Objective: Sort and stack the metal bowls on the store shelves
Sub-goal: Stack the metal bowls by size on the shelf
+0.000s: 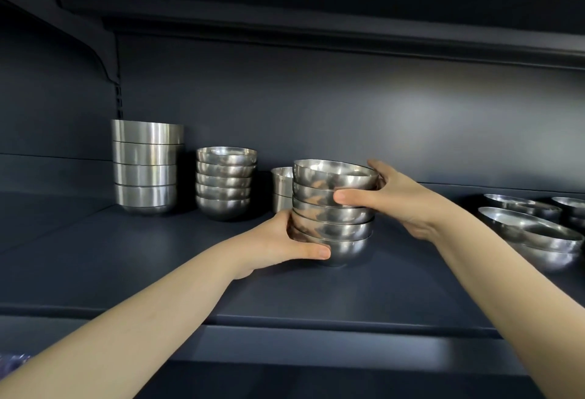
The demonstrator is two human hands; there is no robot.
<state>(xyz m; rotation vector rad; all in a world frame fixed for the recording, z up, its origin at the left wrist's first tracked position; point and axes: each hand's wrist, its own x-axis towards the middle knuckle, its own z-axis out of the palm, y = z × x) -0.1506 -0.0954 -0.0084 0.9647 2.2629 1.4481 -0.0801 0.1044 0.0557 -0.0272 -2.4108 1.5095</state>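
From the head view I am looking into a dark shelf (133, 259), and my two hands meet at a stack of round bowls (332, 212) just right of the frame's centre. I count about five bowls nested in it, and its base sits on or just above the shelf; I cannot tell whether it touches.

My left hand (278, 240) cups the bottom bowl from the left side, thumb laid across its front, fingers (292, 219) wrapped behind and clenched on the metal. I judge that low grip is there to carry the weight and steer the base.

My right hand (395, 199) grips higher up, thumb pressed across the front of the second bowl, the other fingers hidden behind the rim. That upper hold looks meant to keep the nested bowls from tilting or sliding apart, since smooth steel slips easily.

At middle left stand a tall stack of straight-sided bowls (147, 166) and, beside it, a shorter stack of round bowls (225, 182) of the same shape as the one I hold. A pair of cups (281, 188) is partly hidden just behind my stack. At the right edge lie wide shallow bowls (531, 234), well apart from the rest.

Like shapes are grouped, so I judge my stack belongs next to the matching round stack, and I should keep it level and set it down softly.
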